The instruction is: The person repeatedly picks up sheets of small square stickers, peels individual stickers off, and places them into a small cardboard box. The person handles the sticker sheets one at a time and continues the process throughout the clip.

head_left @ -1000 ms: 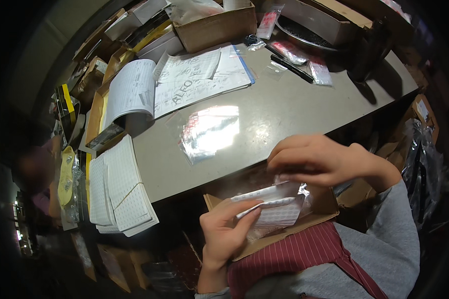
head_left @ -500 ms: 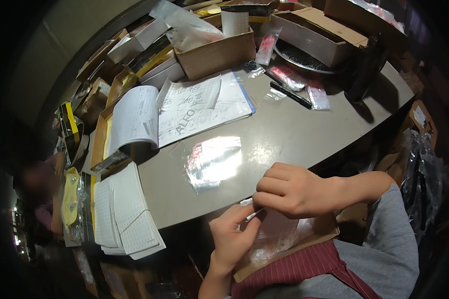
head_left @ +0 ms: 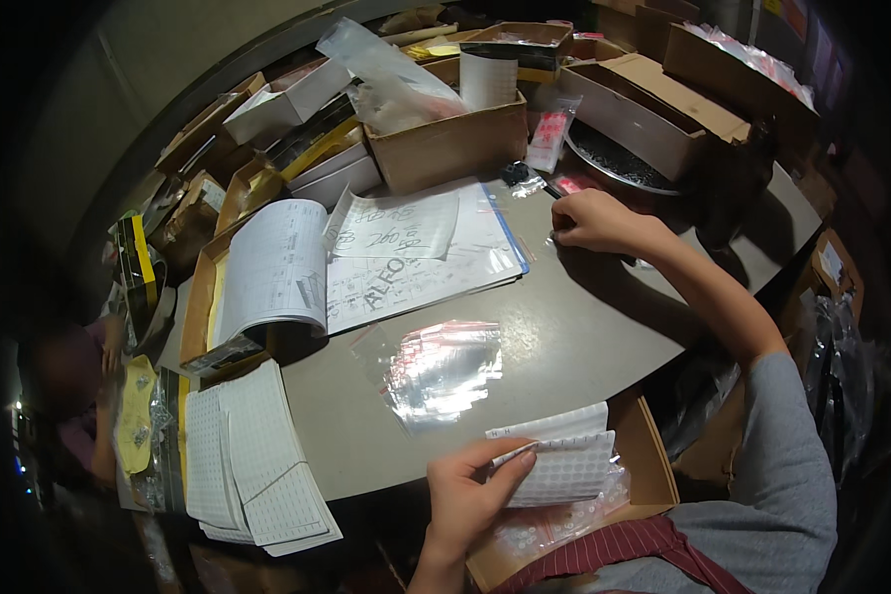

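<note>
My left hand [head_left: 468, 492] pinches the edge of a folded white sheet of round labels [head_left: 564, 473] between thumb and fingers, low at the table's front edge. Under the sheet, clear plastic bags with small round pieces [head_left: 554, 523] lie in a shallow cardboard box [head_left: 653, 450] at my lap. My right hand [head_left: 602, 222] is stretched out over the far right part of the table, its fingers closed. Whatever its fingertips hold is too small to make out. It covers most of the pens and red-marked bags there. A fanned stack of clear zip bags [head_left: 444, 374] lies between my hands.
An open binder of papers [head_left: 426, 287] lies left of centre, with stacked label sheets [head_left: 257, 455] in front of it. A cardboard box [head_left: 450, 148], a white box [head_left: 639, 119] and a round tray of black bits [head_left: 619, 163] line the back. Another person [head_left: 69, 396] is at far left.
My right hand has left the sheet beside my left hand and reached forward across the table. The label sheet now shows spread out in my left hand. The view has shifted slightly.
</note>
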A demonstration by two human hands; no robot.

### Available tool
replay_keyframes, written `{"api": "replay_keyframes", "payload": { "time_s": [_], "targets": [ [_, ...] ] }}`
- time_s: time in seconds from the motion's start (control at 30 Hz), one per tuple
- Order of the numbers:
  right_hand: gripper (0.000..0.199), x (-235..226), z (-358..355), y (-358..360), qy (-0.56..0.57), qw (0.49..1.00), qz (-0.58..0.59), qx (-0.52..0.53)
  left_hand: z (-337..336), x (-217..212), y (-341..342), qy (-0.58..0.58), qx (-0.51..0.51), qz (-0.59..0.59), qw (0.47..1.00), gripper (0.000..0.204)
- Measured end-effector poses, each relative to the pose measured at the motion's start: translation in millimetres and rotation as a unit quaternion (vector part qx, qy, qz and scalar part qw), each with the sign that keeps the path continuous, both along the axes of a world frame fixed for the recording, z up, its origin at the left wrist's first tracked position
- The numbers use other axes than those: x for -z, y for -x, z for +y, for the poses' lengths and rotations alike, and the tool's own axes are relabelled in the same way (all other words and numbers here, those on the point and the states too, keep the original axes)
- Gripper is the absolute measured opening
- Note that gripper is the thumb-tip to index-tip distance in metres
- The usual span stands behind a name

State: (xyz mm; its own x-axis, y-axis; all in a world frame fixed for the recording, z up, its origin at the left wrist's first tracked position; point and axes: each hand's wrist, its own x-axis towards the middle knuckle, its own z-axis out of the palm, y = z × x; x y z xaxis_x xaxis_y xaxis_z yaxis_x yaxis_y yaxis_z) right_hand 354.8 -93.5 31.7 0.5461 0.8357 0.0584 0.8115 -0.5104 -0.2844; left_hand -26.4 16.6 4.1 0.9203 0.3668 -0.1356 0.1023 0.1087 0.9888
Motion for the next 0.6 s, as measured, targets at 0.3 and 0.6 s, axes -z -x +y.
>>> {"api": "replay_keyframes", "payload": {
  "time_s": [0.3, 0.6],
  "targets": [
    [0.025, -15.6, 33.3, 12.7, -0.113, 0.985, 0.079, -0.105, 2.7, 8.0, -0.4, 0.001, 0.013, -0.026, 1.000, 0.017],
    [0.028, -1.7, 29.0, 51.2, -0.017, 0.984, -0.098, -0.150, 5.3, 5.2, 1.6, -0.007, 0.023, 0.000, 1.000, 0.018]
  ]
}}
